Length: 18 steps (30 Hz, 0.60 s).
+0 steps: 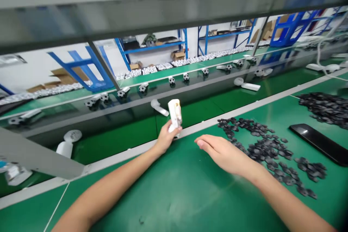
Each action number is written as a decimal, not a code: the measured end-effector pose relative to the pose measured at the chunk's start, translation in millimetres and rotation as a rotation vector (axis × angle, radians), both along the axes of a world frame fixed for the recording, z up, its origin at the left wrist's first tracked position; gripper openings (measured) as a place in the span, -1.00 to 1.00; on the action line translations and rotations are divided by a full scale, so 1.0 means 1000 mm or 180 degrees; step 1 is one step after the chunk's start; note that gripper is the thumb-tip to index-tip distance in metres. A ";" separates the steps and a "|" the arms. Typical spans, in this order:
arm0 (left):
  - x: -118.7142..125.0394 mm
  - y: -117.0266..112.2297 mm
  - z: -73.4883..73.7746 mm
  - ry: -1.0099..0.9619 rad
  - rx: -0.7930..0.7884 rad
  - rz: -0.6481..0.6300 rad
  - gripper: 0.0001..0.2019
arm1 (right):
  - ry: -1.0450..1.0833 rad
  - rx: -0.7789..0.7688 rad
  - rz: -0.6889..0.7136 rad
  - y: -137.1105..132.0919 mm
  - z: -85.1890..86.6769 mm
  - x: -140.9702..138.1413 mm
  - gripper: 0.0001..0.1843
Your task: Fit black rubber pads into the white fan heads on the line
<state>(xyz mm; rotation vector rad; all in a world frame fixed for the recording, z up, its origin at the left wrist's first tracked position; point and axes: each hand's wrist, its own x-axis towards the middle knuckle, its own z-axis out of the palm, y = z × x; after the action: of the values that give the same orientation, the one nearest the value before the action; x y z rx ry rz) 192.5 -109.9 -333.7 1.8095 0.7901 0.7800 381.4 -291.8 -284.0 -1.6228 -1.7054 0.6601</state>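
My left hand (164,137) grips a white plastic housing (175,111) by its lower end, holding it upright at the table's far edge, beside the conveyor. A small yellowish patch shows on the housing's inner side. My right hand (221,151) hovers over the green table (174,195), a little right of the housing and apart from it. Its fingers are pressed together with the thumb against them; whatever they may hold is hidden. Close to my right wrist lie many small black plastic pieces (261,148), scattered in a loose pile.
A black phone-like slab (320,143) and a second heap of black pieces (326,107) lie at the right. White parts, such as a curved one (159,107), rest on the green conveyor (190,110). A grey post (40,152) stands left; a beam (163,18) crosses above.
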 end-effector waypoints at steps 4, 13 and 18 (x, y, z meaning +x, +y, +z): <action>-0.024 0.052 0.022 0.0633 0.0217 0.0791 -0.53 | -0.0326 0.0090 -0.0128 0.010 -0.004 0.046 -0.54; -0.089 0.087 0.075 0.2843 0.0290 0.1682 -0.64 | -0.0661 -0.0215 0.0069 0.003 -0.027 0.071 -0.58; -0.001 0.108 0.093 0.2989 0.0736 0.1454 -0.62 | -0.1211 0.0204 0.0232 0.005 -0.029 0.062 -0.63</action>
<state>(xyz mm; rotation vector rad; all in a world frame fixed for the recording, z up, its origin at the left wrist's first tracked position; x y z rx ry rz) 191.9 -2.2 -240.2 2.2377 1.8220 0.2478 443.6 -287.0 -313.4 -1.7279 -2.0401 0.3382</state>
